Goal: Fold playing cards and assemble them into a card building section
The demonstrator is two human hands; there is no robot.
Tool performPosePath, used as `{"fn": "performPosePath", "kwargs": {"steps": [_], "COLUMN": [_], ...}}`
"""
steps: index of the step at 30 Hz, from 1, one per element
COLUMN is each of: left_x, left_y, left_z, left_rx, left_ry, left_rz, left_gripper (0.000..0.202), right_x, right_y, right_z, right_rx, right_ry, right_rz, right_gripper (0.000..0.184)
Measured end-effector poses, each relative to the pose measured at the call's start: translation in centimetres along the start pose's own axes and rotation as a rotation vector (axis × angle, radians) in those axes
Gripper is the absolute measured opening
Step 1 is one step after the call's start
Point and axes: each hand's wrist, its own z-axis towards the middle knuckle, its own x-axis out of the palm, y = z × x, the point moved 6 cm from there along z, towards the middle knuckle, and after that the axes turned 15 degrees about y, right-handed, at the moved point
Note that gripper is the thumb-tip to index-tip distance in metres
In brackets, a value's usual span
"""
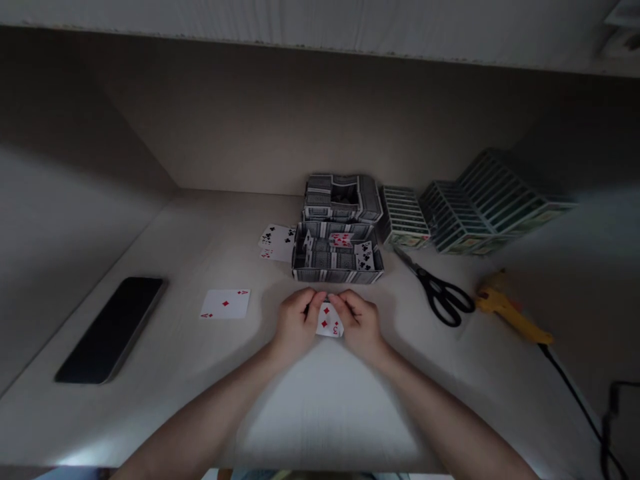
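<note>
My left hand [296, 323] and my right hand [361, 325] meet at the middle of the desk, both pinched on a small red diamonds playing card [330, 322] held face up between them. Just beyond my fingers stands a box built from playing cards [336, 261] with several cards lying inside it. A second card-built box [342, 198] sits behind that one. An ace of diamonds [226, 303] lies face up to the left of my hands.
A dark phone [111, 329] lies at the left. Loose clubs cards [277, 242] sit left of the boxes. Black scissors [437, 290], a yellow glue gun [510, 315] with its cord, and rows of card decks [470, 208] occupy the right. Walls close in at the back and left.
</note>
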Motion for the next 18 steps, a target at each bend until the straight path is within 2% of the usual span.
{"fn": "performPosePath", "kwargs": {"steps": [4,8,11,18], "left_x": [0.2,0.3,0.4,0.5], "left_y": [0.1,-0.1,0.2,1.7], "left_z": [0.1,-0.2,-0.3,-0.1], "left_rx": [-0.026,-0.038,-0.053,-0.068], "left_ry": [0.059,0.103,0.073,-0.028], "left_rz": [-0.053,-0.077,-0.162,-0.362], "left_gripper": [0.032,0.019,0.021,0.025], "right_x": [-0.3,-1.0,-1.2,-0.7], "right_y": [-0.1,-0.5,-1.0,-1.0], "right_z": [0.0,0.1,0.4,0.9], "right_rx": [0.023,0.052,0.067,0.008], "right_ry": [-0.029,-0.118,-0.156,-0.090], "right_rz": [0.058,0.069,0.045,0.040], "right_gripper": [0.031,0.031,0.026,0.026]}}
